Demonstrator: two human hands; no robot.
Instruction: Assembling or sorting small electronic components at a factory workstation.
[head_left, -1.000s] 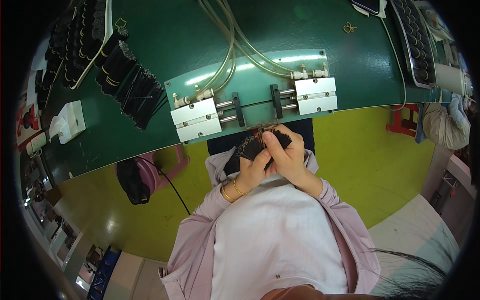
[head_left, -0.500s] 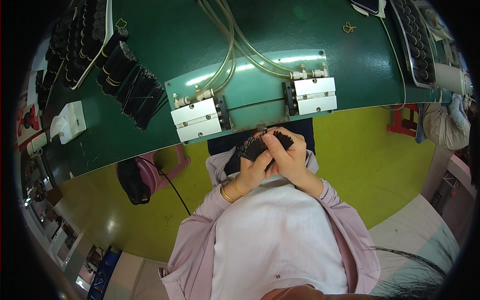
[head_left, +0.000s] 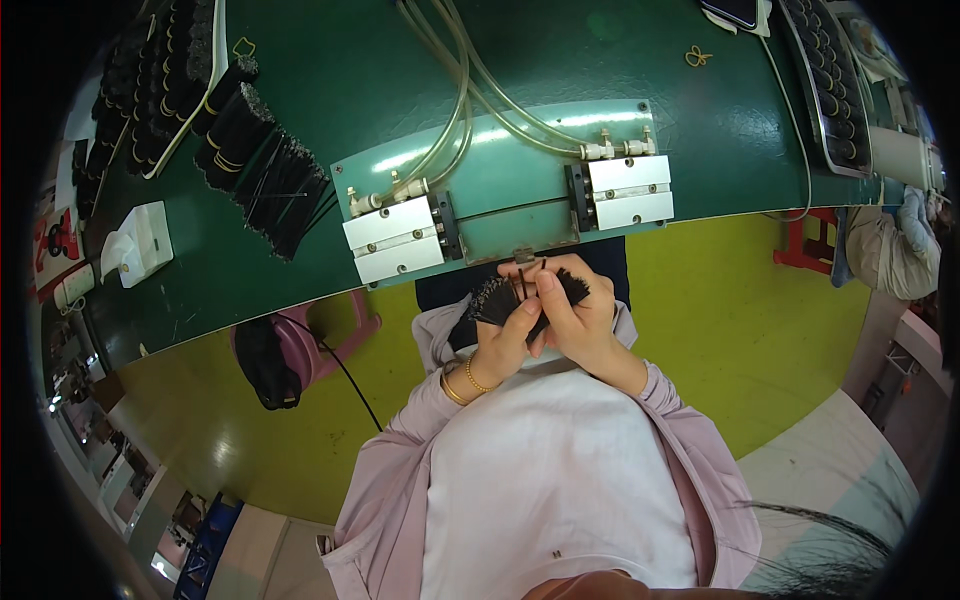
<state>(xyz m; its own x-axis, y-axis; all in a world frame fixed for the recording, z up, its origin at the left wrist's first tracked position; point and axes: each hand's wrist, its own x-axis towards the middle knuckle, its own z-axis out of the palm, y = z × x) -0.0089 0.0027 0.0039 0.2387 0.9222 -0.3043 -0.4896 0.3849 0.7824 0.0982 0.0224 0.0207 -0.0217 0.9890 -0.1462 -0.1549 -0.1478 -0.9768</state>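
Just off the table's front edge, both my hands are closed and close together. My left hand (head_left: 503, 343) grips a fanned bunch of thin black strips (head_left: 490, 300) with pale tips, probably cut wires. A second bunch of black strips (head_left: 573, 287) sits in my right hand (head_left: 585, 318), the thumb lying along it. One or two single strips stick up between the two thumbs. Beyond my fingertips is a green fixture plate (head_left: 520, 130) bearing a left silver cylinder block (head_left: 395, 243) and a right one (head_left: 630, 190). A small metal piece (head_left: 525, 256) sits at its front edge.
Black strip bundles (head_left: 235, 135), some banded, and a loose pile (head_left: 285, 195) lie on the green table at left. A white holder (head_left: 140, 245) stands nearby. Clear hoses (head_left: 465, 70) run to the cylinders. At right are a tray of bundles (head_left: 825, 90) and a phone (head_left: 735, 12).
The left bunch has shifted slightly left and fanned wider, opening a gap between the bunches. Single strips now show between my thumbs. My arms have barely moved.
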